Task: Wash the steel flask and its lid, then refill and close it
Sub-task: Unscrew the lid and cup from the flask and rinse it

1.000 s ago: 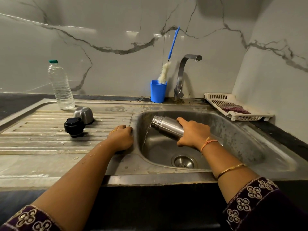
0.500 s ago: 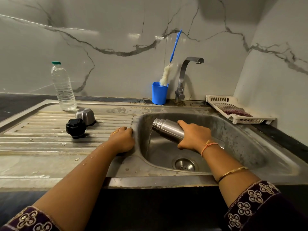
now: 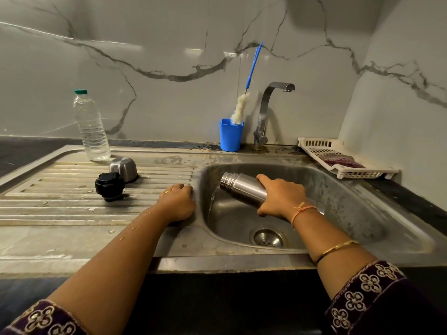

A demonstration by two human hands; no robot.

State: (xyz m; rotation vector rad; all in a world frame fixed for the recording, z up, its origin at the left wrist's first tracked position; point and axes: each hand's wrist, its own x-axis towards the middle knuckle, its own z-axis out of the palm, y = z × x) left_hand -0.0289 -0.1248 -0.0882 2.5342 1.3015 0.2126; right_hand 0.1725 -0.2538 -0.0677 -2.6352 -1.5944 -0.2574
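A grey-veined marble wall (image 3: pixel 169 105) runs behind the counter and turns the corner on the right. Below it lies a steel sink unit with a ribbed draining board (image 3: pixel 60 213) on the left, dotted with water drops, and a basin (image 3: pixel 338 201) on the right.

The person's two arms reach in from the near side, dark embroidered sleeves at the elbows. The right hand (image 3: pixel 283 198) is wrapped round the body of the steel flask (image 3: pixel 242 187), which it holds over the basin, tipped with its open mouth pointing left and slightly down. A thin stream of water (image 3: pixel 212 199) pours from the mouth. The left hand (image 3: pixel 177 201) rests on the board at the basin's left edge, fingers curled over the rim.

A white plastic rack (image 3: pixel 314 143) sits at the back right corner with a dark red scrub pad (image 3: pixel 343 162) in it. A clear plastic bottle (image 3: pixel 91 126) with a green cap stands upright at the back of the board. The tap (image 3: pixel 266 112) rises behind the basin. Just left of it stands a blue cup (image 3: pixel 231 136) holding a bottle brush (image 3: pixel 240 107) with a blue handle.

On the board, a steel cap (image 3: pixel 122 168) lies just behind the black lid (image 3: pixel 108 186), well apart from the flask. The drain (image 3: pixel 268 239) sits in the basin floor. The right forearm wears a gold bangle (image 3: pixel 336 250), the wrist an orange thread (image 3: pixel 302 210), and the left hand a ring (image 3: pixel 167 192).
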